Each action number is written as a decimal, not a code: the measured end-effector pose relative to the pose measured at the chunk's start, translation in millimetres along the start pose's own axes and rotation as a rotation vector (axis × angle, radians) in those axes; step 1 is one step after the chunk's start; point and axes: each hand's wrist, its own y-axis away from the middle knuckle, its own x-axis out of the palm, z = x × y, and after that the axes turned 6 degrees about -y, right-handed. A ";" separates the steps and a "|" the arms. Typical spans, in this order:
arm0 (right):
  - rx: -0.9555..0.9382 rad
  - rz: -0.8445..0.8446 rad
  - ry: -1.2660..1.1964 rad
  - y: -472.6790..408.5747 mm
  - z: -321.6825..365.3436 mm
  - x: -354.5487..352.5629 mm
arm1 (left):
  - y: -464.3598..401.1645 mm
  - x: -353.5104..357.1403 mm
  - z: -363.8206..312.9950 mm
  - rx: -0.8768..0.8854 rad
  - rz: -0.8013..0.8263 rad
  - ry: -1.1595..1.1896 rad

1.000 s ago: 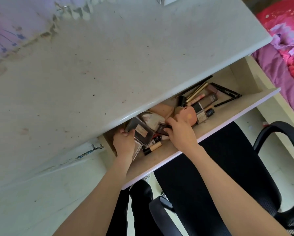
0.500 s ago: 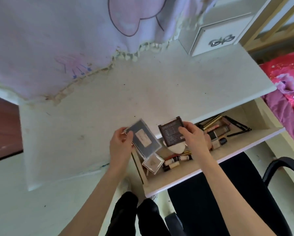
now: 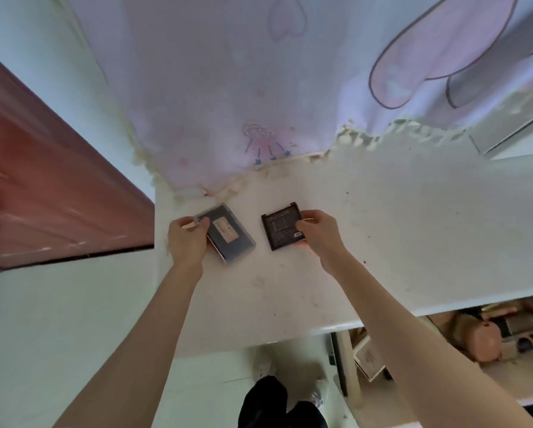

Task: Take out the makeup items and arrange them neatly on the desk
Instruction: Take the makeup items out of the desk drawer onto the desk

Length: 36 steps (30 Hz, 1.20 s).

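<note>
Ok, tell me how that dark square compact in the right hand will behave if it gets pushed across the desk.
The dark square compact looks flat and rigid, so it would probably slide rather than roll or tip. The right hand pinches its edge alone, which suggests it is light. The desk looks smooth, so it may skid easily. Its hinged case could crack if dropped.

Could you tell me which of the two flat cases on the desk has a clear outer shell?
The oblong case in the left hand; the square case in the right hand is plain dark brown.

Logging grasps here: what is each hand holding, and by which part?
Left hand grips the clear-cased palette by its left end; right hand pinches the dark square compact by its right edge.
</note>
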 end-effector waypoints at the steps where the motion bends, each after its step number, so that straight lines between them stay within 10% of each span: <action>1: -0.015 -0.008 0.017 -7.2 4.2 10.0 | -9.1 0.6 -5.2 0.040 -0.025 -0.008; 18: -0.501 0.095 1.067 -28.5 6.0 52.4 | -44.4 -6.7 4.6 0.797 0.355 -0.996; 36: -0.543 -0.175 0.730 127.8 -116.0 -154.9 | 199.3 55.6 102.9 1.171 0.514 -0.742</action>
